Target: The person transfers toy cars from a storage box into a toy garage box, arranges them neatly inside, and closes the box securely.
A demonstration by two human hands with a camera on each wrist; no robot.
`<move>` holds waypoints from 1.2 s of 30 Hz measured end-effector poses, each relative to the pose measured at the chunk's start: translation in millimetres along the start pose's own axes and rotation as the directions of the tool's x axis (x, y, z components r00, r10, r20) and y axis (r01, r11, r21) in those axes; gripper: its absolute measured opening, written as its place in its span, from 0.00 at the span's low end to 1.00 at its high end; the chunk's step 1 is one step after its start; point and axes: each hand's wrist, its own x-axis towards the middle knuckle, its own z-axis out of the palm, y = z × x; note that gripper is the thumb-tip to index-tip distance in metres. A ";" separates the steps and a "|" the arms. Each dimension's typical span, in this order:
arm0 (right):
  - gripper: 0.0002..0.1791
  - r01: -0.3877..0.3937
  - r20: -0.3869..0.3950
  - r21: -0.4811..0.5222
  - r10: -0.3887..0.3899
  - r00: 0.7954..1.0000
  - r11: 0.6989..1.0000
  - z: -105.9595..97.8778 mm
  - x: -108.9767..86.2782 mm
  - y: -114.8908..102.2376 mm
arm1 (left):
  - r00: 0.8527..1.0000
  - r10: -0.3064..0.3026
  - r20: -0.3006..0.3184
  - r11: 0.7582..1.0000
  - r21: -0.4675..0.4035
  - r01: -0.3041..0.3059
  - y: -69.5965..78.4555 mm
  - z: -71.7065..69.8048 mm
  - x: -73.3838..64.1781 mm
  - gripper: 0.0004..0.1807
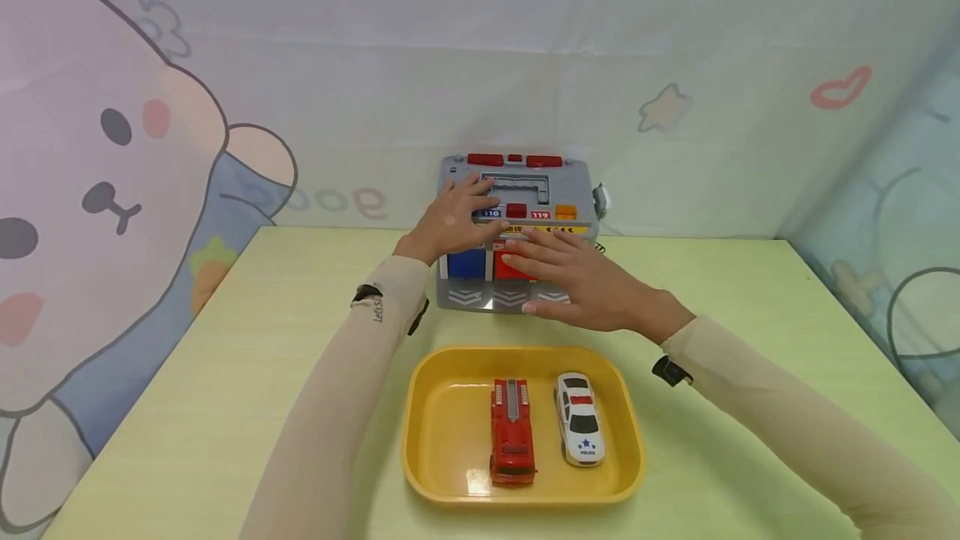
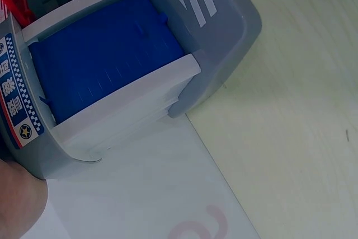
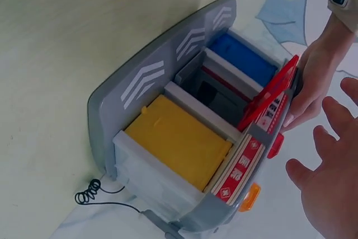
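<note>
A grey toy garage [image 1: 570,190] stands at the back of the table, with red, blue and orange parts. My left hand [image 1: 453,219] lies over its top left, fingers spread near a red button [image 1: 516,211]. In front of the garage my right hand [image 1: 592,282] is held with fingers extended, holding nothing and partly hiding the doors. The red door [image 3: 271,90] is swung up, baring the middle bay. On either side of that bay, the blue door [image 2: 106,57] and the yellow door [image 3: 179,141] are down.
Nearer to me sits a yellow tray [image 1: 525,500] with a red toy fire truck [image 1: 513,436] and a white toy police car [image 1: 581,419] in it. A coiled black cord [image 3: 89,193] hangs at the garage's side. Behind rises a printed cloth [image 1: 480,98].
</note>
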 end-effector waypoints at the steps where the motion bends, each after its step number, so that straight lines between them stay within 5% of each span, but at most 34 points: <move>1: 0.38 0.008 0.002 -0.003 -0.008 1.000 1.000 0.0 -0.6 -2.6 | 1.000 0.002 -0.001 1.000 -0.003 -0.002 -0.1 0.0 -0.2 0.34; 21: 0.38 0.155 0.093 0.090 -0.163 0.982 0.984 13.3 -16.3 -49.6 | 1.000 0.005 -0.026 1.000 -0.028 -0.005 -0.8 4.6 0.6 0.32; 36: 0.38 0.172 0.209 0.158 -0.204 0.957 0.972 21.4 -24.3 -75.3 | 1.000 -0.004 -0.013 1.000 -0.021 0.004 0.1 3.6 2.0 0.33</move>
